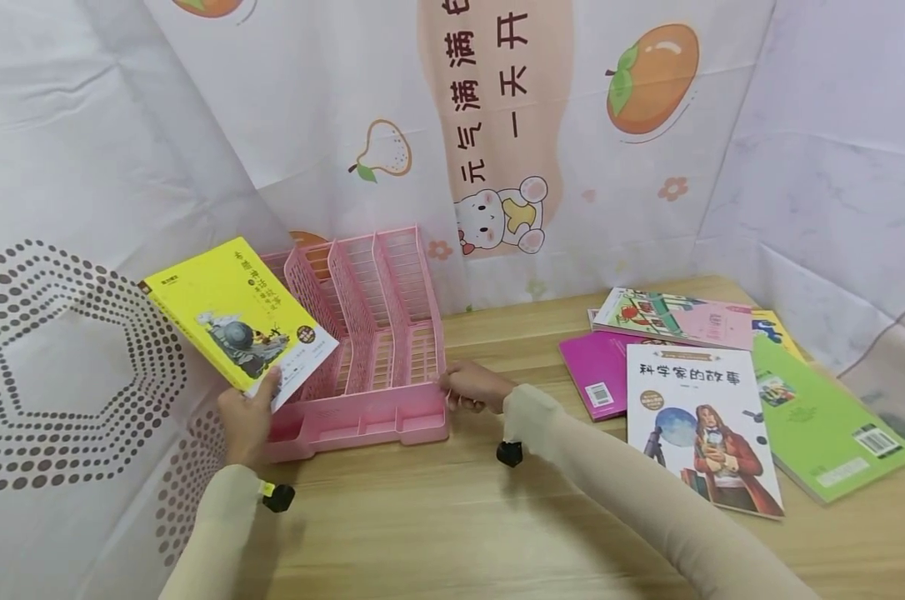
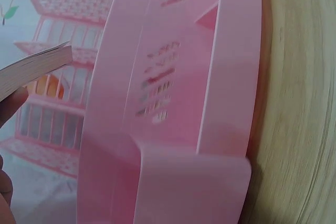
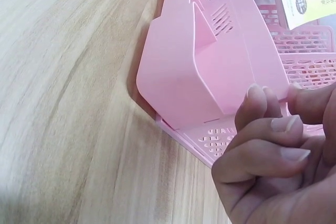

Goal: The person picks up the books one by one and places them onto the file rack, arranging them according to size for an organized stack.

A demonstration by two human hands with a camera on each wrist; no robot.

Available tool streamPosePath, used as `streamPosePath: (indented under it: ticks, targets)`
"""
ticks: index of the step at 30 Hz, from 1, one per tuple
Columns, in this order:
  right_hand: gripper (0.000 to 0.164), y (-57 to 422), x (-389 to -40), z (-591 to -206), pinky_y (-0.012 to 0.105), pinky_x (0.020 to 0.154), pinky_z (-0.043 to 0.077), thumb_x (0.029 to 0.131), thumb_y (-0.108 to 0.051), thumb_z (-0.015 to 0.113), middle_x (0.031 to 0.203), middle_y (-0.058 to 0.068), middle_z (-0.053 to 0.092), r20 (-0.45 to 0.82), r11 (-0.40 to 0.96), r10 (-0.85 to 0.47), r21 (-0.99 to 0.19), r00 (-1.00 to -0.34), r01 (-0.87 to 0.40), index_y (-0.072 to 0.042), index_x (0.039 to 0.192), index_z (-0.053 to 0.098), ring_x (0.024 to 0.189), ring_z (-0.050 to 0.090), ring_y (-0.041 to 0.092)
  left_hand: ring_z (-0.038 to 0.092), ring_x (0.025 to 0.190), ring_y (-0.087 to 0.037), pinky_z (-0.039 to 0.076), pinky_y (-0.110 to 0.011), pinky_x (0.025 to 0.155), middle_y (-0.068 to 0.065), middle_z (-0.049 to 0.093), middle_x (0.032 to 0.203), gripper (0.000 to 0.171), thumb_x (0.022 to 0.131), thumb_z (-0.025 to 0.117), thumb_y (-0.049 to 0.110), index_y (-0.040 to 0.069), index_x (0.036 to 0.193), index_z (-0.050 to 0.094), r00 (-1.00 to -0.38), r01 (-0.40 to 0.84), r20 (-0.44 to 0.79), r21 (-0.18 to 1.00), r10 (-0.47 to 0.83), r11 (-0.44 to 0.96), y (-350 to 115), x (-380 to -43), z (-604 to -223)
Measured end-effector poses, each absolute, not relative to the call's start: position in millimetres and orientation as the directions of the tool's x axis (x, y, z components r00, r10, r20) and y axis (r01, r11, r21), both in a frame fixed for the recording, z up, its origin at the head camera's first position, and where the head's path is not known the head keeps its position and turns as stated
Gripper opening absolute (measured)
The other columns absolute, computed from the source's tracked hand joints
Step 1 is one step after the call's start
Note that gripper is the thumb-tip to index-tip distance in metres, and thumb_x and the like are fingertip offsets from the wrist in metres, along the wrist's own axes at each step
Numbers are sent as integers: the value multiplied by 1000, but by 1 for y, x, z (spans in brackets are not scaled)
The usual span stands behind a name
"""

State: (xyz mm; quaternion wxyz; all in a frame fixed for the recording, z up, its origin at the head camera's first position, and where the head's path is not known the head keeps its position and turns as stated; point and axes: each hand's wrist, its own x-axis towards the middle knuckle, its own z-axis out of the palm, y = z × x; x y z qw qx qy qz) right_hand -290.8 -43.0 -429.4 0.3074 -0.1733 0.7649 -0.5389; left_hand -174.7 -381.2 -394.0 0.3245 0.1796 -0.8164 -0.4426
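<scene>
My left hand (image 1: 245, 423) grips a yellow paperback book (image 1: 231, 304) by its lower edge, thumb on the cover. The book is tilted over the left side of a pink plastic book rack (image 1: 381, 402) with upright dividers. In the left wrist view the book's page edges (image 2: 37, 69) show above the thumb. My right hand (image 1: 477, 386) is at the rack's front right corner. Close up in the right wrist view, its thumb and forefinger pinch the rack's upper edge, the other fingers (image 3: 257, 158) curled below.
On the right of the wooden table (image 1: 437, 533) lie several books: a white one (image 1: 673, 417) with a figure in a red coat, a green one (image 1: 827, 425), a purple one (image 1: 591, 367) and a pink one (image 1: 711, 321). A printed curtain (image 1: 332, 92) hangs behind.
</scene>
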Motion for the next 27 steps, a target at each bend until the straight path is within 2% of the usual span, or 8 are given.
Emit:
streamPosePath:
  ticks: [5,9,12,15,18,20,23,27]
  targets:
    - [27,-43,-291,-428,21,41,25,105,-21,50,65,6,56,-298,371,-584,-925,-755,78,-1,91,60,46,34,7,63,87,1,49,-8,74,-21,69,123,62,99,67,45,-5,136,61,-713,-37,332,862,-618,506,-392,-172,-390]
    - [29,-43,-290,-427,21,41,25,106,-24,52,66,6,56,-307,365,-581,-926,-754,95,-1,89,59,46,34,7,60,73,2,47,-9,62,-24,70,109,63,96,70,46,-10,124,67,-667,-101,345,837,-661,538,-403,-169,-393]
    - [32,-42,-289,-426,21,41,25,106,-28,54,66,7,56,-308,361,-573,-927,-760,103,-2,87,59,46,34,7,57,66,-6,41,-11,56,-26,70,96,63,95,70,48,-14,111,70,-640,-164,390,772,-662,614,-410,-168,-397]
    - [34,-41,-287,-425,21,41,25,106,-29,56,65,6,56,-312,368,-560,-924,-767,107,-3,84,59,47,34,8,59,71,-22,41,-21,60,-28,70,92,60,97,68,45,-14,107,71,-640,-186,458,687,-617,703,-416,-169,-403]
    - [35,-41,-286,-424,22,41,26,105,-28,56,66,6,56,-318,372,-554,-921,-769,112,-2,82,59,48,34,9,58,79,-38,40,-38,76,-33,69,92,56,98,67,40,-15,107,71,-651,-180,500,630,-571,756,-421,-172,-409]
    - [35,-40,-287,-424,22,42,26,104,-28,57,66,7,56,-325,372,-549,-920,-770,123,-2,80,59,48,34,9,58,80,-44,36,-50,83,-34,68,90,57,99,65,41,-15,104,71,-666,-190,502,602,-552,776,-423,-174,-412]
    - [36,-39,-290,-427,22,42,26,104,-30,59,68,8,56,-335,370,-541,-918,-771,140,-3,79,61,47,34,8,56,78,-47,35,-56,84,-34,67,85,57,99,65,42,-15,99,71,-688,-192,490,587,-535,786,-425,-179,-414]
    - [39,-38,-291,-427,22,43,26,103,-34,61,71,7,57,-340,380,-535,-914,-773,139,-3,80,63,48,34,8,57,73,-46,41,-54,71,-31,67,78,55,99,65,39,-16,94,71,-721,-199,491,530,-489,824,-428,-189,-412]
